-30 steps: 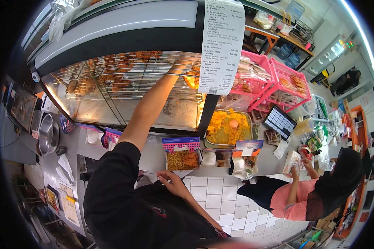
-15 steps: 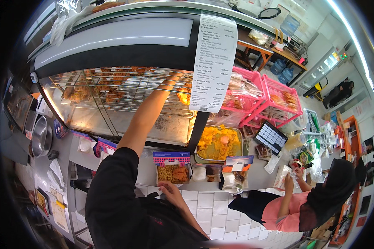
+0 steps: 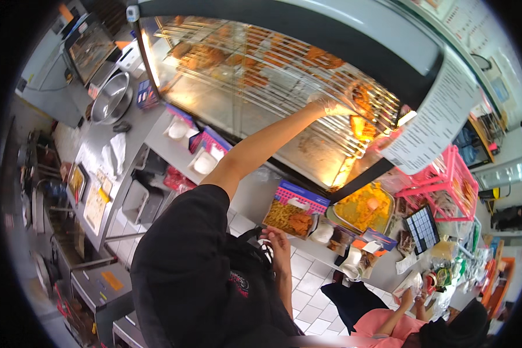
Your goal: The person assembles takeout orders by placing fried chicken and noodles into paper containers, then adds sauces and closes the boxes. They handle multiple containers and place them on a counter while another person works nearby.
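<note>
A food-stall kitchen is spreading out under the camera, with a steel tabletop [image 3: 98,156] running along the left and a white tiled floor [image 3: 307,272] showing below; on the far left of that tabletop a round steel bowl [image 3: 111,97] is sitting, with papers and small trays lying near it; further right a glass warming cabinet [image 3: 255,75] is glowing under its lamps, with fried pieces lying on its wire racks; in front of it several open blue and purple boxes [image 3: 206,145] are standing with white cups in them. The person's left arm is reaching up across the cabinet, and the gloved left hand [image 3: 330,105] is closing its grip around a piece of fried food [image 3: 362,98] at the upper rack, though how firmly it is holding cannot be told; the right hand [image 3: 278,246] is hanging low by the dark apron, fingers loosely curled and holding nothing, just beside a box of fried food [image 3: 290,211]; to the right a tray of yellow rice [image 3: 362,206] is sitting beside pink baskets [image 3: 446,180] and a long printed sheet [image 3: 432,124]; at the lower right another person in a pink top [image 3: 383,325] is standing at the counter.
</note>
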A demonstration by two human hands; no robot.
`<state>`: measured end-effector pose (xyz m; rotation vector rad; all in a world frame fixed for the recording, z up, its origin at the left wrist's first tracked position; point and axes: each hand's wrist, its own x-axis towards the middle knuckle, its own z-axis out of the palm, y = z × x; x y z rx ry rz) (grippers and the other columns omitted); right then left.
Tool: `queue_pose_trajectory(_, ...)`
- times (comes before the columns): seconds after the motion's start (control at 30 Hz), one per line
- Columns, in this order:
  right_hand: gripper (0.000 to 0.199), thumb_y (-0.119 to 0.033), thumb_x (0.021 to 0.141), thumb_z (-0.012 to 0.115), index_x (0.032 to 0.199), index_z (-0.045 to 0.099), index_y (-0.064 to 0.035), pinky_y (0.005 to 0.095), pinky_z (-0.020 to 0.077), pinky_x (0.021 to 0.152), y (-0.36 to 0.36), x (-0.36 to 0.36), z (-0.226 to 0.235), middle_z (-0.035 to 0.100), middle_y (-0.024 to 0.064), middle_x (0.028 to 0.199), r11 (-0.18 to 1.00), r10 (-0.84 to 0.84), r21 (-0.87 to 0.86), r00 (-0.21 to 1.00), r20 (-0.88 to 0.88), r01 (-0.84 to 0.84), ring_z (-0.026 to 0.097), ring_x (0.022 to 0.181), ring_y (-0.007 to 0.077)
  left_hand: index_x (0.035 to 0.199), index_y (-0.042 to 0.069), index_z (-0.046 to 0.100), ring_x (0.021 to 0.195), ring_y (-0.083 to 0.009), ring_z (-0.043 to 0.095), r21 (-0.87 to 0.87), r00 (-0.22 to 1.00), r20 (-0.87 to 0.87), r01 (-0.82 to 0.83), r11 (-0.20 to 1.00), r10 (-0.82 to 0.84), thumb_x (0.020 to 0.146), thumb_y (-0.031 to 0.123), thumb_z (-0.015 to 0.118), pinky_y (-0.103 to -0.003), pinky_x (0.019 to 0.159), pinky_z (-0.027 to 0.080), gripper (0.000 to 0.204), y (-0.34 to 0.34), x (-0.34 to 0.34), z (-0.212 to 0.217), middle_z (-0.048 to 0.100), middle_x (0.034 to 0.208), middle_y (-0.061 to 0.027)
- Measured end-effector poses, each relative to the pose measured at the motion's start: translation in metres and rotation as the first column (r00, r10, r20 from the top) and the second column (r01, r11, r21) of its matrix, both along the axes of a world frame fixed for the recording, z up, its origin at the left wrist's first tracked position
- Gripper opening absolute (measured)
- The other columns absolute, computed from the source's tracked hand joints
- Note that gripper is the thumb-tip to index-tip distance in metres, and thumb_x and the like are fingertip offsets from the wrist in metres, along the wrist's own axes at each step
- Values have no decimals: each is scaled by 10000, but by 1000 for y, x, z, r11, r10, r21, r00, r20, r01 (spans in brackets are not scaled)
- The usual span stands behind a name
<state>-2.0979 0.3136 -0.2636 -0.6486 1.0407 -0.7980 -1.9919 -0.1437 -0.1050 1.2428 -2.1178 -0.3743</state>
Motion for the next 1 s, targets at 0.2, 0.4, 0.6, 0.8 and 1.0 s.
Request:
queue_pose_trajectory(0.2, 286, -200, 1079, 551, 1306, 610, -36, 339, 532, 903, -1, 13, 16, 697, 111, 1200, 997, 76, 27, 993, 85, -79, 686, 1047, 206, 1524, 205, 435, 1466, -330, 357, 29, 947, -231, 237, 971, -224, 832, 666, 708, -517, 1266, 222, 875, 59, 57, 25, 461, 1548, -167)
queue_pose_trajectory(0.4, 314, -237, 1056, 601, 1276, 630, -14, 349, 532, 904, -13, 41, 28, 695, 114, 1212, 993, 42, -114, 999, -28, -45, 682, 1047, 204, 1334, 226, 617, 1319, -322, 504, -237, 806, -500, 223, 946, -316, 679, 363, 941, -462, 1167, 410, 743, 93, 86, 32, 552, 1369, -108)
queue_pose_trajectory(0.6, 184, -109, 1024, 619, 1167, 659, 0, 353, 535, 917, -5, 84, 31, 713, 90, 1067, 980, -126, -165, 987, -102, 108, 676, 1018, 184, 1373, 286, 607, 1464, -404, 397, -142, 833, -327, 423, 895, -446, 561, 284, 998, -461, 1150, 451, 901, 222, 152, -10, 353, 1591, -177)
queue_pose_trajectory(0.8, 494, -94, 921, 713, 1364, 513, -9, 434, 547, 945, -68, 236, -76, 648, 176, 1271, 857, -309, -515, 794, -524, -6, 668, 1102, 322, 1306, 202, 568, 1472, -374, 380, 449, 839, -483, 482, 752, -250, 589, 204, 988, -480, 1205, 352, 831, 359, 316, -67, 385, 1576, -169)
queue_pose_trajectory(1.0, 470, 25, 848, 648, 1310, 567, -7, 472, 570, 857, -82, 252, -94, 676, 275, 1186, 901, -273, -427, 667, -694, -75, 690, 1005, 460, 1308, 166, 570, 1498, -355, 345, 583, 851, -450, 510, 632, -271, 599, 207, 987, -464, 1222, 323, 824, 349, 361, -153, 347, 1609, -144)
